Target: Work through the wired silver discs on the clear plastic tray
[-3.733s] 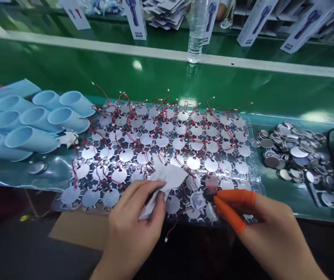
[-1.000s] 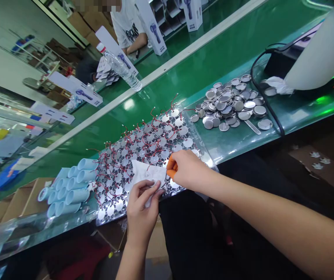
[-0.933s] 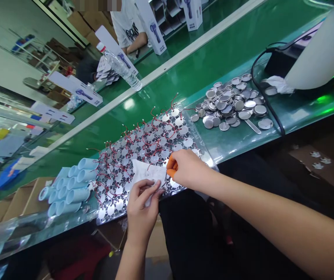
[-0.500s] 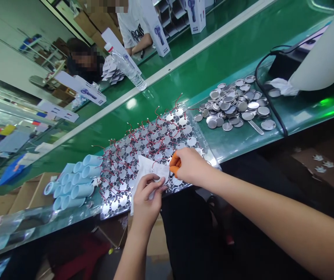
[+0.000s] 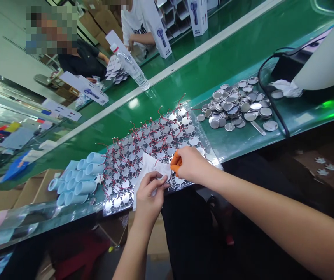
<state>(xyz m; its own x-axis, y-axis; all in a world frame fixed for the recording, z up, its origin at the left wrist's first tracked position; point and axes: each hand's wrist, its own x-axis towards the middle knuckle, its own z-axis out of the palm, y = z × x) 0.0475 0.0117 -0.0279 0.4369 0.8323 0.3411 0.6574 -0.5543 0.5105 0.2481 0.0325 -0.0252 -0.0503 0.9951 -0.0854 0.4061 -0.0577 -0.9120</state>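
My left hand is closed on a white cloth or tissue, pinching it between thumb and fingers. Orange covers sit on the fingertips of my right hand, which is closed in a pinch at the cloth's right edge. Whatever lies between those fingertips is too hidden to name. Both hands are over the near side of a clear tray holding rows of round, silvery parts with thin red wires. One red wire rises beside the cloth, close to my right fingertips.
Loose metal discs are heaped right of the tray, beside a flat metal strip and a black cable. Light blue cylinders stand at the left. A water bottle and printed boxes line the far side, where two people sit.
My hands keep nearly the same pose at the cloth, while the whole view has shifted slightly. Across the bench, the person in a dark top has risen from a bent posture.
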